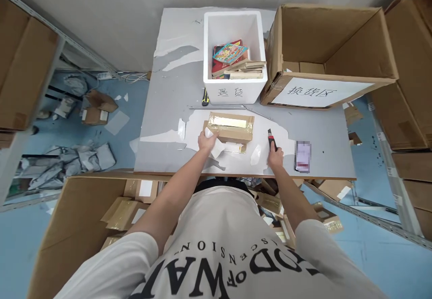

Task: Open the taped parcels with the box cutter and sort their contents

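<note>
A small cardboard box (235, 133), sealed with shiny tape and bearing a white strip on top, lies on the table in front of me. At its left end my left hand (207, 141) is closed on a piece of white paper (217, 149), and the fingers are against the box's corner. Clear of the box, to its right, my right hand (276, 157) grips a red and black utility knife (272, 140), blade pointing away from me. A phone (303, 157) lies to the right of that hand, its screen blurred.
Behind the box stand a white foam bin (235, 91) holding several books and a large open carton (317, 93) with a handwritten label. A yellow and black cutter (205, 97) lies beside the bin. Below the table's front edge (162, 173) are opened cartons (124, 213).
</note>
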Action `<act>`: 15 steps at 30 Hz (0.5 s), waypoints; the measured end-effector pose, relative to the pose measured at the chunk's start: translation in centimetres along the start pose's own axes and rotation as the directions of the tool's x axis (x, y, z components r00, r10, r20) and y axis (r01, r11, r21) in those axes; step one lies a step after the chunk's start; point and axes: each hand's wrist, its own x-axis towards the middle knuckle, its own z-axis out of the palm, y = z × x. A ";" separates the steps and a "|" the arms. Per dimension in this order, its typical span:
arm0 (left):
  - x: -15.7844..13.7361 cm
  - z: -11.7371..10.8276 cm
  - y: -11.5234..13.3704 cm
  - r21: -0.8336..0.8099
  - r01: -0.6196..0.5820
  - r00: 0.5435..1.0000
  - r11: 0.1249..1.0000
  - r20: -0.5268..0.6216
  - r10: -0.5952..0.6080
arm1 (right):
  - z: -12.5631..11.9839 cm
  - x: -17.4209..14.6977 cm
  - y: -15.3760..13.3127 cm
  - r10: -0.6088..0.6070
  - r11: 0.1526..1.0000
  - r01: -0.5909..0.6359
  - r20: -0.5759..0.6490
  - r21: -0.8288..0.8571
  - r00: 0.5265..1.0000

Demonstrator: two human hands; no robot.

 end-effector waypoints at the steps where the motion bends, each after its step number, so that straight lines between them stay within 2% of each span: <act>1: 0.0 -0.2 0.2 0.010 0.022 1.000 1.000 0.011 -0.022 | 0.5 0.0 0.2 -0.002 1.000 0.003 -0.025 0.014 1.000; 5: 0.0 -0.7 0.7 0.019 0.089 0.994 0.996 0.057 -0.090 | 0.6 -0.5 0.2 0.002 1.000 -0.001 -0.114 0.008 0.994; 8: 0.0 -0.8 0.7 0.020 0.101 0.992 0.995 0.073 -0.102 | 0.2 -1.6 -1.4 0.006 1.000 -0.007 -0.148 -0.005 0.989; 12: 0.1 -0.8 0.5 0.005 0.096 0.991 0.995 0.090 -0.096 | 1.3 -3.8 -4.6 -0.031 0.995 0.029 0.017 0.093 0.999; 15: 0.1 -0.8 0.4 0.010 0.070 0.992 0.998 0.101 -0.071 | 2.7 -5.0 -6.1 0.038 0.955 -0.063 0.094 0.289 0.995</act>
